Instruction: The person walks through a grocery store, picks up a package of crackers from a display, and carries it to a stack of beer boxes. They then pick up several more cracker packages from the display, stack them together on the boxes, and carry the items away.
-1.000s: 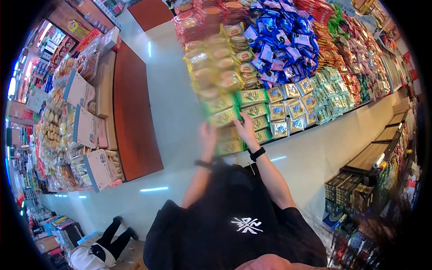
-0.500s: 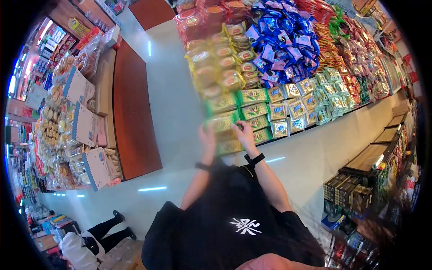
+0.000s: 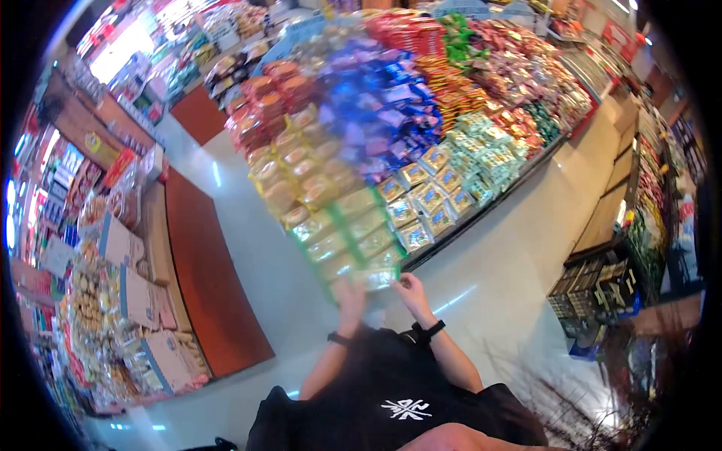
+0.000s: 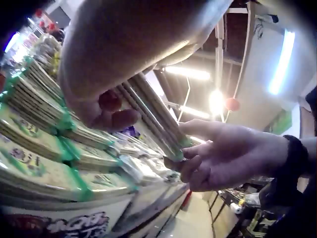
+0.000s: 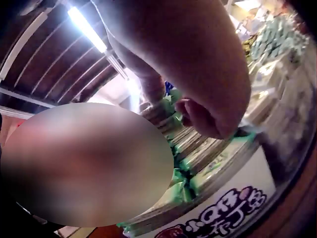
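Observation:
Both hands hold a few stacked flat packets with green ends, tilted in the left wrist view (image 4: 156,116); one shows its face in the head view (image 3: 380,278). The left hand (image 3: 350,301) grips one end, its fingers curled in the left wrist view (image 4: 129,54). My right hand (image 3: 414,295) pinches the opposite green end, thumb above and fingers bent below (image 4: 223,153). Under and beyond them lie rows of similar packets (image 3: 327,244). In the right wrist view the right hand (image 5: 193,64) covers much of the held packets, and a blurred oval hides the lower left.
Beyond the rows are yellow-edged packs (image 3: 308,165), blue packets (image 3: 398,113) and silver-gold packets (image 3: 432,197) on the display. A wooden-edged counter (image 3: 207,263) with bagged goods and white signs stands at left. Dark shelving (image 3: 602,225) runs along the right.
The head view has turned and tilted, so the display appears rotated and more of the shop's far side shows. Both hands are lower in the view, at the near end of the green-edged rows.

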`<state>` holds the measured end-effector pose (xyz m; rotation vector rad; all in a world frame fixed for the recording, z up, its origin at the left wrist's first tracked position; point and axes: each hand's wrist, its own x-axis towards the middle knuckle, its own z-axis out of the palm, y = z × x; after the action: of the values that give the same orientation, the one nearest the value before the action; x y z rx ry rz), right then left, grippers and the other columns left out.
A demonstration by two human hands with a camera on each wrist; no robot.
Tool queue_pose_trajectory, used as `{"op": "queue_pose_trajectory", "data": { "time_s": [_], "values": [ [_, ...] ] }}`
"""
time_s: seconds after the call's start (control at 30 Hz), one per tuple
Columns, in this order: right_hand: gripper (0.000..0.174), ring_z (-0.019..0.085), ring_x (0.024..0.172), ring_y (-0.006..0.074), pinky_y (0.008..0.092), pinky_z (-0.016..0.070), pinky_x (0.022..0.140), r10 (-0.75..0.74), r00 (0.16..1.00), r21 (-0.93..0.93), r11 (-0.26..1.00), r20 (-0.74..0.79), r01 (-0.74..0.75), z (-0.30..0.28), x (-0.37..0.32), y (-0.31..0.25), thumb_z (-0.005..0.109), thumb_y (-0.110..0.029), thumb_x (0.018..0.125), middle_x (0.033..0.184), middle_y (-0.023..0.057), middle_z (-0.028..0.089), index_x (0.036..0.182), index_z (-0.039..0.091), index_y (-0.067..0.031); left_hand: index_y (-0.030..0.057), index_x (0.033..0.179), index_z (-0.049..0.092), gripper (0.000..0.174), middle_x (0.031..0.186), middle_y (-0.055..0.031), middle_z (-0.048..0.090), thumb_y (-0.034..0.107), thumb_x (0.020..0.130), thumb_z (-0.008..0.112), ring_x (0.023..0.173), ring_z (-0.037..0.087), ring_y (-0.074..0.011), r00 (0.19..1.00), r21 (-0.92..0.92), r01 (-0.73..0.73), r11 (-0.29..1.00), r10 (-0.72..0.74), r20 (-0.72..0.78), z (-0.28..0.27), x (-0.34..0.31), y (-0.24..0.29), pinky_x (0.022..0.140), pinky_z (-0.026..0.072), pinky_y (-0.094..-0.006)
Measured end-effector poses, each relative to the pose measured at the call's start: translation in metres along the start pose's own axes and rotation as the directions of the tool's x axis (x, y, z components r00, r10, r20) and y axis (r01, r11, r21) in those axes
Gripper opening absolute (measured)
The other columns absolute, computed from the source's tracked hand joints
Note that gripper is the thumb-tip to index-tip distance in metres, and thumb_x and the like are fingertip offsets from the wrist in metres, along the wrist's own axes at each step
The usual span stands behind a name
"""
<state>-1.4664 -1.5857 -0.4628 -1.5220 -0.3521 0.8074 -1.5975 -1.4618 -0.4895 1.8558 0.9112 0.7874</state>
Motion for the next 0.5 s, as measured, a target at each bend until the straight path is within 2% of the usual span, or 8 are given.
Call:
{"op": "queue_pose_trajectory", "data": {
  "time_s": [0.07, 0.13, 0.23, 0.3, 0.33, 0.43, 0.47, 0.5],
  "values": [
    [0.024, 0.056, 0.075, 0.0066, 0.0224, 0.0444, 0.066, -0.034, 0.995, 0.059, 0.998, -0.098, 0.039, -0.032, -0.028, 0.006, 0.071, -0.016, 0.087, 0.084, 0.0004, 0.064, 0.103, 0.062, -0.0014, -0.0021, 0.136, 0.039, 0.046, 0.125, -0.0200, 0.052, 0.026, 0.101, 0.047, 0.117, 0.049, -0.0273, 0.976, 0.046, 0.023, 0.999, -0.032, 0.216, 0.019, -0.018, 0.004, 0.098, 0.0402, -0.0378],
    [0.023, 0.059, 0.077, 0.0085, 0.0232, 0.0456, 0.067, -0.092, 0.979, 0.138, 0.983, -0.184, 0.118, -0.059, -0.068, -0.019, 0.071, -0.016, 0.087, 0.084, 0.0021, 0.065, 0.102, 0.061, -0.0018, -0.0018, 0.135, 0.039, 0.046, 0.122, -0.0202, 0.053, 0.028, 0.101, 0.046, 0.115, 0.051, -0.0286, 0.907, 0.094, 0.078, 0.992, -0.110, 0.406, 0.036, -0.036, 0.026, 0.097, 0.0411, -0.0390],
    [0.023, 0.061, 0.079, 0.0096, 0.0234, 0.0474, 0.068, -0.064, 0.949, 0.132, 0.985, -0.309, 0.110, -0.107, -0.123, -0.018, 0.071, -0.015, 0.087, 0.084, 0.0029, 0.065, 0.102, 0.060, -0.0021, -0.0016, 0.117, 0.047, 0.038, 0.090, -0.0176, 0.061, 0.032, 0.099, 0.049, 0.069, 0.063, -0.0226, 0.867, -0.115, 0.229, 0.967, -0.148, 0.475, 0.059, -0.073, 0.103, 0.061, 0.0505, -0.0392],
    [0.022, 0.062, 0.081, 0.0112, 0.0253, 0.0504, 0.072, -0.036, 0.908, 0.104, 0.991, -0.417, 0.087, -0.140, -0.159, 0.009, 0.069, -0.013, 0.087, 0.090, 0.0046, 0.064, 0.103, 0.058, -0.0014, -0.0011, 0.116, 0.047, 0.039, 0.091, -0.0163, 0.061, 0.034, 0.099, 0.049, 0.065, 0.062, -0.0182, 0.781, -0.115, 0.232, 0.966, -0.115, 0.613, 0.080, -0.103, 0.093, 0.058, 0.0502, -0.0351],
    [0.022, 0.062, 0.082, 0.0114, 0.0258, 0.0510, 0.073, -0.044, 0.890, 0.093, 0.991, -0.454, 0.097, -0.154, -0.179, 0.017, 0.069, -0.013, 0.088, 0.092, 0.0049, 0.064, 0.103, 0.058, -0.0011, -0.0015, 0.118, 0.046, 0.041, 0.094, -0.0153, 0.061, 0.033, 0.097, 0.054, 0.064, 0.061, -0.0178, 0.690, -0.111, 0.296, 0.949, -0.131, 0.712, 0.089, -0.114, 0.092, 0.059, 0.0509, -0.0343],
    [0.024, 0.062, 0.083, 0.0122, 0.0269, 0.0528, 0.075, -0.073, 0.827, 0.061, 0.990, -0.558, 0.129, -0.190, -0.233, 0.028, 0.067, -0.012, 0.089, 0.097, 0.0055, 0.062, 0.107, 0.056, -0.0001, -0.0017, 0.119, 0.046, 0.041, 0.096, -0.0140, 0.062, 0.028, 0.095, 0.061, 0.067, 0.061, -0.0170, 0.553, -0.104, 0.199, 0.974, -0.024, 0.833, 0.096, -0.151, 0.155, 0.060, 0.0522, -0.0329],
    [0.024, 0.062, 0.084, 0.0125, 0.0272, 0.0532, 0.076, -0.057, 0.790, 0.085, 0.987, -0.611, 0.137, -0.200, -0.250, 0.054, 0.066, -0.012, 0.090, 0.097, 0.0055, 0.062, 0.108, 0.056, 0.0000, -0.0009, 0.122, 0.046, 0.044, 0.099, -0.0133, 0.063, 0.024, 0.092, 0.066, 0.073, 0.063, -0.0169, 0.473, -0.035, 0.217, 0.975, -0.074, 0.878, 0.104, -0.165, 0.155, 0.063, 0.0534, -0.0314],
    [0.025, 0.062, 0.084, 0.0128, 0.0274, 0.0536, 0.077, -0.036, 0.751, 0.110, 0.983, -0.660, 0.145, -0.207, -0.264, 0.053, 0.066, -0.012, 0.090, 0.097, 0.0054, 0.062, 0.109, 0.055, 0.0002, -0.0005, 0.123, 0.046, 0.045, 0.100, -0.0131, 0.063, 0.025, 0.091, 0.066, 0.076, 0.063, -0.0169, 0.399, -0.022, 0.220, 0.975, -0.069, 0.914, 0.108, -0.178, 0.169, 0.065, 0.0535, -0.0311]
  ]
}}
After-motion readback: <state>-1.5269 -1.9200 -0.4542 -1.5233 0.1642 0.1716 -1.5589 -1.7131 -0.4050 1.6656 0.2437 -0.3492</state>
